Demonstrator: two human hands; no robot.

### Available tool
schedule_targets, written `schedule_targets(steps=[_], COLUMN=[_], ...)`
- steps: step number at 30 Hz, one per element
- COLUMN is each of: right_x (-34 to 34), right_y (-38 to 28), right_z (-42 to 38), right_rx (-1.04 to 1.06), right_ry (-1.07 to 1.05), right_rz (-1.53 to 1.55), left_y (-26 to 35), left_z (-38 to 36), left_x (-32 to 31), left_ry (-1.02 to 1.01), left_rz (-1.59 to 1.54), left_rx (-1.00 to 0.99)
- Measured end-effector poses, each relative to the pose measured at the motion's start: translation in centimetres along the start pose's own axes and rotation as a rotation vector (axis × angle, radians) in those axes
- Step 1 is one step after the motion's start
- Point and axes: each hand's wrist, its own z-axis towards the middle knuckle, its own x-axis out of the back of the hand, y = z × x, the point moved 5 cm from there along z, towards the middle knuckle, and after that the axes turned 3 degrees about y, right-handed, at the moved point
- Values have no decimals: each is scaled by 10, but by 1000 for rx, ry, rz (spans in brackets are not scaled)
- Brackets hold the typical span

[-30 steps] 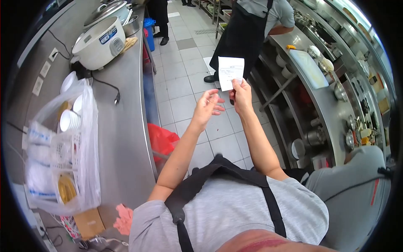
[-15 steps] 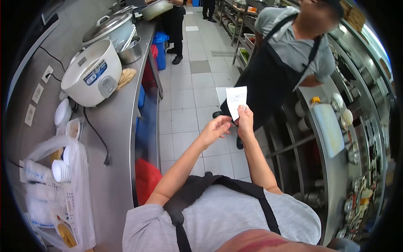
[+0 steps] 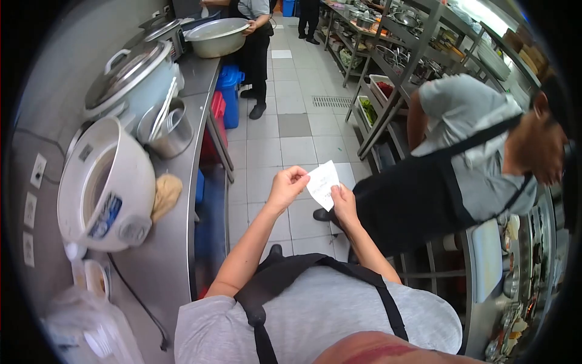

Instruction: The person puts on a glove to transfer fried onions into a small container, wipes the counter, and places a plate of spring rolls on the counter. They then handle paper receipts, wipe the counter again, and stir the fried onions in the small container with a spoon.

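A small white printed paper slip point(image 3: 322, 182), like a receipt, is held out before my chest, tilted. My right hand point(image 3: 344, 207) is closed on its lower right edge, with the thumb lying over the front. At the slip's left edge, the fingers of my left hand point(image 3: 287, 190) are pinched together on the paper. The print is too small to read.
To the left, a steel counter point(image 3: 182, 255) carries a large white rice cooker point(image 3: 130, 200), a steel pot point(image 3: 167, 136) and a tan cloth point(image 3: 166, 195). A co-worker in a black apron point(image 3: 418, 194) stands close on the right. Another person farther off holds a large basin point(image 3: 217, 39).
The slip has come lower and left and is now tilted. My left hand has moved up to its edge and closed there. The near co-worker has bent toward the right; the far basin has lowered.
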Motion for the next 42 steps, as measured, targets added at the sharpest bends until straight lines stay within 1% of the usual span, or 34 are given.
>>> schedule_targets(steps=[1, 2, 4, 6, 7, 9, 10, 12, 14, 15, 17, 18, 19, 20, 21, 22, 23, 24, 25, 26, 27, 28, 29, 30, 31, 32, 34, 35, 36, 38, 39, 40, 41, 42], right_x=[1, 2, 6, 15, 19, 33, 40, 55, 71, 72, 79, 76, 73, 67, 58, 50, 42, 35, 27, 21, 15, 9, 5, 1, 0, 2, -2, 0, 1, 16, 24, 34, 44, 54], right_y=[3, 6, 0, 4, 13, 35, 44, 54, 102, 103, 96, 95, 95, 96, 96, 94, 95, 96, 94, 87, 78, 73, 74, 77, 80, 85, 99, 115, 122, 128, 135, 134, 135, 139], right_z=[18, 36, 66, 99, 116, 150, 169, 207, 255, 277, 341, 369, 400, 430, 460, 489, 517, 546, 574, 602, 629, 656, 681, 706, 732, 756, 797, 821, 844, 881, 900, 917, 932, 946], right_rx=[-7, -19, -13, -7, 32, -7, -23, -84, -71, -95, -108, -105, -97, -100, -48, 6, -3, -10, 16, 25, 32, 39, 43, 46, 48, 48, -20, 4, 3, 94, 27, 22, -69, -156], right_ry=[18, 37, 99, 151, 182, 233, 262, 302, 331, 333, 338, 338, 339, 344, 315, 286, 193, 100, 72, 18, -5, -24, -6, -33, -57, -34, -90, -91, -68, 102, 111, 128, 169, 209], right_rz=[-57, -114, -119, -225, -248, -328, -362, -399, -271, -313, -360, -367, -372, -367, -324, -284, -280, -277, -259, -328, -295, -260, -258, -257, -261, -265, -359, -421, -425, -373, -385, -390, -385, -378], left_y=[-1, -2, 2, -4, -11, -18, -26, -54, -92, -116, -149, -170, -196, -236, -259, -298, -283, -325, -389, -349, -340, -357, -378, -376, -381, -382, -371, -372, -379, -394, -399, -405, -385, -429], left_z=[25, 49, 91, 128, 149, 193, 220, 277, 344, 369, 424, 445, 463, 474, 477, 468, 450, 433, 413, 400, 378, 363, 344, 344, 385, 420, 478, 524, 578, 720, 789, 855, 920, 983], left_x=[1, 2, -4, -10, -12, -10, -5, 15, 43, 62, 102, 128, 158, 198, 233, 277, 289, 329, 367, 362, 371, 394, 413, 424, 426, 428, 434, 433, 430, 402, 379, 353, 307, 294], left_ry=[-53, -62, -113, -154, -185, -230, -236, -163, -140, -122, -123, -142, -159, -145, -114, 37, 74, 67, -172, -131, 167, 114, 405, 532, 516, 602, 766, 841, 822, 556, 425, 380, 203, 77], left_rz=[77, 74, 332, 332, 296, 270, 275, 267, 283, 295, 481, 638, 796, 813, 986, 1175, 1190, 1113, 1129, 969, 678, 672, 582, 502, 514, 496, 463, 433, 442, 534, 574, 601, 741, 719], left_rx=[-15, -13, -77, -70, -56, -43, -44, -18, 12, 53, 134, 147, 155, 221, 214, 468, 405, 686, 794, 818, 1105, 1357, 1532, 1676, 1661, 1571, 1395, 1292, 1281, 1154, 1087, 938, 794, 556])
